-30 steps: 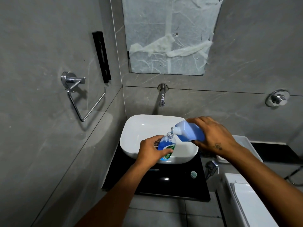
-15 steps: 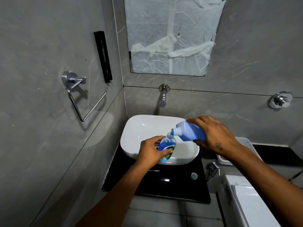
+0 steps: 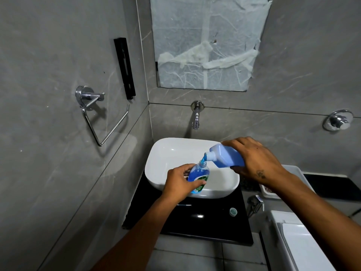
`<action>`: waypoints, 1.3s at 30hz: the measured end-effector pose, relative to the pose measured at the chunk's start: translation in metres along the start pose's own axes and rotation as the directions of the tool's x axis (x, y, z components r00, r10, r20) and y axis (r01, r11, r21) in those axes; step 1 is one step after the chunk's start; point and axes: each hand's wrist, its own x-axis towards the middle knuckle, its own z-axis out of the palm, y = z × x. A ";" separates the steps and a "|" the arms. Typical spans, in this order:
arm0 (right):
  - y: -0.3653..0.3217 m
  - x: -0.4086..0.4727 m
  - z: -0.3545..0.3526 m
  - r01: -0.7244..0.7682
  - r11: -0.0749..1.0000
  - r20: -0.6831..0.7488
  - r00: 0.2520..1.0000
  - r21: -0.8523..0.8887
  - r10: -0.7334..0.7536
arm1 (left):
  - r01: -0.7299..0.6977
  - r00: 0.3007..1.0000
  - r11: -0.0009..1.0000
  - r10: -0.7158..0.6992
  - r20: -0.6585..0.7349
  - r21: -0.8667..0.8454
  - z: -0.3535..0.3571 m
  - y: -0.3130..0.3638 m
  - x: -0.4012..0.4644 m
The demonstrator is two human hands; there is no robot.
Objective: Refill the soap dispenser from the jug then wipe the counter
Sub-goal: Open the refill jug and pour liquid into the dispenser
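Pouring blue soap over the sink

My left hand [image 3: 180, 181] wraps the soap dispenser [image 3: 199, 176]; my right hand [image 3: 257, 163] grips the tipped jug [image 3: 226, 158], long side pointing to 8 o'clock, spout just above the dispenser's mouth.

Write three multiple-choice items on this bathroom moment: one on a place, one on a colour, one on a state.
1. Where does the small cap lie?
A. in the basin
B. on the black counter
C. on the floor

2. What colour is the soap pouring from the jug?
A. blue
B. green
C. yellow

3. How is the jug held?
A. upright
B. tipped toward the dispenser
C. lying down

Key: 1 B, it rests in front of the basin. 2 A, the stream is blue. 3 B, the right hand tilts its spout over the dispenser in the left hand.
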 end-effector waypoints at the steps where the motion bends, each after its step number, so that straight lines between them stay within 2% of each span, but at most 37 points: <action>1: 0.000 0.000 0.000 0.001 1.000 0.000 1.000 0.001 -0.001 | -0.001 1.000 1.000 0.001 -0.003 0.000 0.000 -0.001 0.000; 22: 0.002 0.003 -0.003 -0.003 1.000 -0.009 1.000 -0.004 0.003 | -0.016 1.000 1.000 0.016 0.011 -0.027 0.004 -0.007 0.001; 39: 0.004 0.006 -0.001 0.000 1.000 -0.003 1.000 -0.026 0.000 | 0.036 0.999 0.999 -0.035 0.022 -0.032 0.006 -0.003 0.004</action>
